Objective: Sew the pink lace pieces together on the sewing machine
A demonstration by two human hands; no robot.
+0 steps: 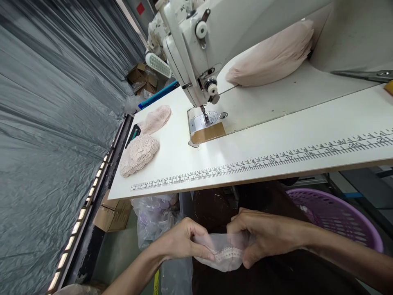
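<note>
Both hands were grasping sheer, lace-trimmed fabric piece: left hand [190,242] pinched one end between thumb and fingers, right hand [262,234] gripped other end. Fabric piece [226,255] was stretched between them, above person's lap, just off front edge of worktop [172,164]. Sewing machine [187,53] stood on worktop, needle area bare of cloth. Lace bundle [139,155] and small pink piece [156,119] lay at left; pink fabric stack [273,57] lay under machine arm. Purple basket [375,237] sat below, at right.
</note>
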